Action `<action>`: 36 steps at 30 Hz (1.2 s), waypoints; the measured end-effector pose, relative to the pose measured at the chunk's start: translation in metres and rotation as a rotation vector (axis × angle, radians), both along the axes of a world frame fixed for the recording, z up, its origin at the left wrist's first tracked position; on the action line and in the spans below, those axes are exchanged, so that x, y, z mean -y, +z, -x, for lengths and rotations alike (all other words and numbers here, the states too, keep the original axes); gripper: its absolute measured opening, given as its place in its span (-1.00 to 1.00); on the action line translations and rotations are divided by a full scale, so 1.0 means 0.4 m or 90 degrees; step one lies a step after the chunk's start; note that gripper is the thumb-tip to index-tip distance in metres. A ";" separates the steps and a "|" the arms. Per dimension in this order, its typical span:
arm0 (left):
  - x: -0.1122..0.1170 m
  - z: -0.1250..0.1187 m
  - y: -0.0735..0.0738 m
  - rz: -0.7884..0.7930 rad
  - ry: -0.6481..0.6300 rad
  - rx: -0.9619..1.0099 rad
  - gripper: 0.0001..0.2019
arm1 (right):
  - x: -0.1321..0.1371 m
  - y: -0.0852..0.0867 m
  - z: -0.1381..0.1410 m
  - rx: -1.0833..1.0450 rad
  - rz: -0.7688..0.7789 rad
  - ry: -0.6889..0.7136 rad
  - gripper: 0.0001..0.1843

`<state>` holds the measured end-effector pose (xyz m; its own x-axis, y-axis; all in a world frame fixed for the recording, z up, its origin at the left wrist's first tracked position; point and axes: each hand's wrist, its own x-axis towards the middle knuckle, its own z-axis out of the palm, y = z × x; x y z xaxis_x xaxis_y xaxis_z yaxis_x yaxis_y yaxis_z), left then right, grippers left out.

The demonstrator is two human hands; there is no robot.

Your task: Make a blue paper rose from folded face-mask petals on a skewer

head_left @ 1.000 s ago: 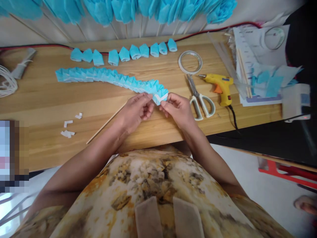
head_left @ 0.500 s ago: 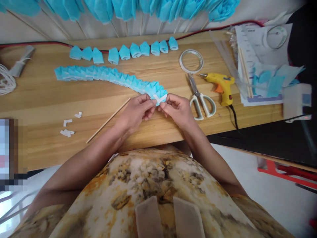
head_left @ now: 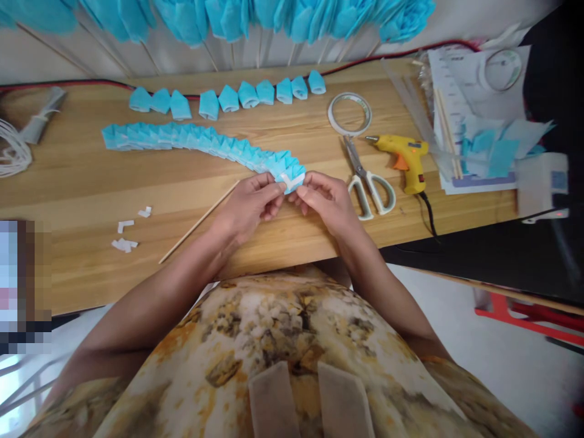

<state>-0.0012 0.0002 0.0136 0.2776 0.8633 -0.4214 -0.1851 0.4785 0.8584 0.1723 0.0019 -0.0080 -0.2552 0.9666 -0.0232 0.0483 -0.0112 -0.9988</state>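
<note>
A long overlapping chain of folded blue paper pieces [head_left: 196,141] curves across the wooden table [head_left: 91,188]. At its near right end, my left hand [head_left: 250,205] and my right hand [head_left: 325,201] both pinch a blue piece with a white tape strip [head_left: 291,180] on it. The fingers of both hands are closed on that piece. A thin wooden stick [head_left: 197,223] lies slanted under my left wrist.
Behind the chain runs a row of separate blue folded pieces [head_left: 228,98]. A tape roll [head_left: 350,114], scissors [head_left: 367,179] and a yellow glue gun [head_left: 404,155] lie to the right, with papers [head_left: 474,103] beyond. White backing scraps [head_left: 128,234] sit at left.
Both hands stay pinched on the end piece; their fingers shifted slightly along the white tape strip. Nothing else moved.
</note>
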 end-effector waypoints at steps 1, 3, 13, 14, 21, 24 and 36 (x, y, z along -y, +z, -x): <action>0.000 0.000 0.000 0.000 0.000 -0.003 -0.75 | 0.000 0.000 0.000 -0.007 0.007 -0.010 -0.58; 0.000 0.001 0.000 -0.004 0.001 -0.008 -0.74 | 0.000 -0.002 0.002 -0.018 0.011 -0.036 -0.59; 0.001 0.003 -0.004 -0.008 -0.006 -0.008 -0.77 | -0.002 -0.004 0.006 -0.025 0.023 -0.092 -0.66; 0.001 0.002 -0.003 -0.009 -0.004 -0.008 -0.76 | -0.002 -0.004 0.005 -0.031 0.024 -0.097 -0.66; 0.002 -0.001 0.001 -0.007 0.008 0.000 -0.73 | 0.007 -0.009 0.003 0.024 -0.048 -0.194 -0.63; 0.002 -0.002 -0.003 -0.007 0.012 0.007 -0.74 | 0.014 -0.011 0.003 0.073 -0.112 -0.244 -0.66; 0.003 -0.003 -0.007 -0.024 -0.004 -0.011 -0.79 | 0.019 -0.008 0.015 0.274 -0.274 -0.202 -0.68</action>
<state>-0.0001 -0.0011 0.0106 0.2758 0.8773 -0.3929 -0.1673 0.4463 0.8791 0.1663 -0.0058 -0.0111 -0.0130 0.9388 0.3442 0.5023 0.3038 -0.8096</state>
